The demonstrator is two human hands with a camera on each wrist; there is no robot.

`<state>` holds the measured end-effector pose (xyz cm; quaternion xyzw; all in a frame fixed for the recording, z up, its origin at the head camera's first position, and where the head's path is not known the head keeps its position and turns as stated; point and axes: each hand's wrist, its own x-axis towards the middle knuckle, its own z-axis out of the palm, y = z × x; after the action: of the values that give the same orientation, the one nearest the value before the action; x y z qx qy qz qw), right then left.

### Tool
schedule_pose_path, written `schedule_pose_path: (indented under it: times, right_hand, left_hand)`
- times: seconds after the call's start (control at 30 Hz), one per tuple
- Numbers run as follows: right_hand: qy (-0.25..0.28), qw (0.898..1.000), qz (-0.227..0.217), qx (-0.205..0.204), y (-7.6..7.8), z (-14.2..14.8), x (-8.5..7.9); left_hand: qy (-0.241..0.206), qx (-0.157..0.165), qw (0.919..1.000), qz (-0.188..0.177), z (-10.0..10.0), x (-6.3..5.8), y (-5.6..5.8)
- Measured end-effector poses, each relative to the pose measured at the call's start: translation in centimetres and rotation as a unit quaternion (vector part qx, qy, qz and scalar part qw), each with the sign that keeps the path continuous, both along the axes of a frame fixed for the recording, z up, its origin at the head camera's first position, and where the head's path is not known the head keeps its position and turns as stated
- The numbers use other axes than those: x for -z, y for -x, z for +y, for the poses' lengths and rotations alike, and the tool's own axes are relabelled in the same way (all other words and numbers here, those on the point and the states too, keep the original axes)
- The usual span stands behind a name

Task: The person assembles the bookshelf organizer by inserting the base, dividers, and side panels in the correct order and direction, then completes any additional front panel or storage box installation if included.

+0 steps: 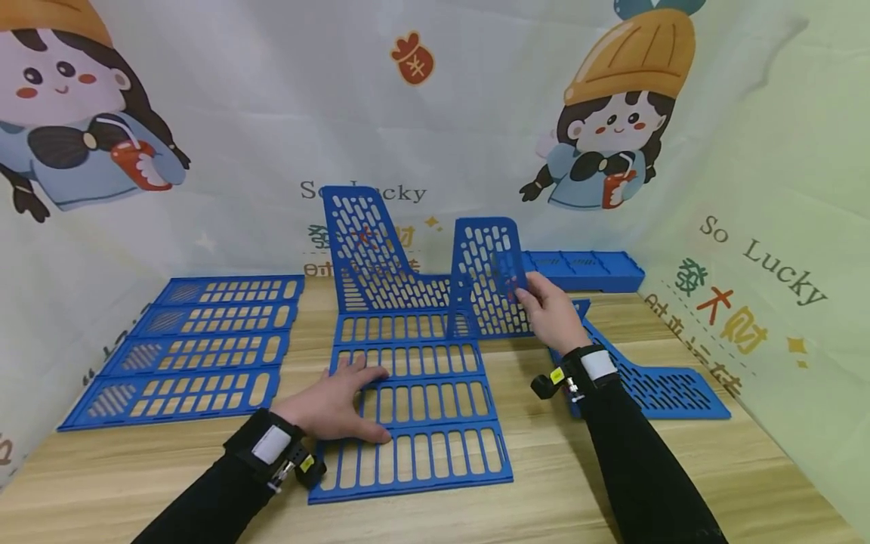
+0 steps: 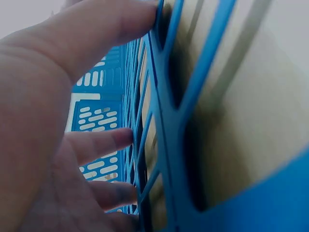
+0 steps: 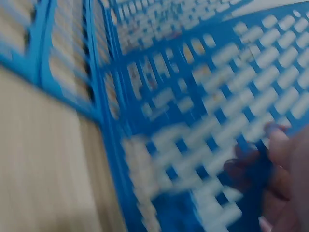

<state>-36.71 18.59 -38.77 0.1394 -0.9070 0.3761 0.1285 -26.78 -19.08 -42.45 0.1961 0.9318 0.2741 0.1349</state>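
Note:
A blue slatted plastic base panel (image 1: 408, 489) of several joined sections lies flat on the table. My left hand (image 1: 333, 400) rests on its left side, thumb and fingers spread and straight, fingertips on the bars in the left wrist view. A tall perforated divider (image 1: 345, 253), like a magazine-file side, stands upright at the far end of the base. Nearer and to the right, a second perforated divider (image 1: 485, 224) stands upright over the base. My right hand (image 1: 550, 310) pinches its right edge between thumb and fingers. In the right wrist view this divider is blurred.
Several joined blue slatted panels (image 1: 204, 371) lie flat on the left. Another perforated divider (image 1: 662, 374) lies on the right, partly behind my right arm. A long blue piece (image 1: 591, 283) sits at the back right. A printed cloth (image 1: 476, 136) hangs behind the wooden table (image 1: 530, 468).

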Motion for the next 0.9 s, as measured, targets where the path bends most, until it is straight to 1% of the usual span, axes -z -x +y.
schedule_pose_path:
  times: [0.03, 0.1, 0.13, 0.17, 0.23, 0.33, 0.4, 0.47, 0.57, 0.73, 0.9]
  right_hand:
    - [-0.02, 1.0, -0.001, -0.001, -0.1, 1.0, 0.0]
    - [-0.064, 0.998, -0.005, 0.016, -0.3, 3.2, 0.2]
    - [-0.077, 0.996, -0.006, 0.032, -0.4, 4.4, 0.4]
    - [-0.077, 0.996, -0.007, 0.046, -0.6, 5.6, 0.7]
    - [-0.045, 0.997, -0.025, 0.066, -0.9, 7.8, 1.5]
    - [0.053, 0.993, -0.058, 0.082, -1.1, 9.7, 2.7]
    - [0.1, 0.989, -0.066, 0.084, -0.9, 10.1, 3.3]
    - [0.117, 0.987, -0.064, 0.089, -0.7, 10.1, 3.5]
    - [0.1, 0.989, -0.053, 0.099, -0.6, 9.8, 3.6]
    - [0.082, 0.989, -0.06, 0.107, -0.8, 9.7, 3.4]
    - [0.063, 0.992, -0.058, 0.098, -0.9, 9.4, 3.3]
  left_hand:
    - [-0.001, 0.0, 1.0, 0.001, 0.2, 0.1, 0.0]
    - [-0.003, 0.002, 1.0, 0.001, 0.5, 0.3, 0.0]
    - [-0.004, 0.003, 1.0, 0.001, 0.7, 0.3, 0.0]
    - [-0.004, 0.005, 1.0, 0.002, 0.7, 0.2, 0.0]
    - [-0.002, 0.006, 1.0, 0.0, 0.8, 0.1, 0.0]
    - [0.004, 0.007, 1.0, 0.002, 0.8, -0.2, 0.0]
    - [0.007, 0.006, 1.0, 0.002, 0.8, -0.3, 0.0]
    - [0.007, 0.005, 1.0, 0.002, 0.7, -0.2, 0.0]
    - [0.009, 0.002, 1.0, 0.0, 0.5, 0.0, 0.0]
    - [0.01, -0.001, 0.9999, 0.002, 0.2, 0.0, -0.1]
    - [0.01, -0.004, 0.9999, -0.004, 0.2, -0.2, -0.1]
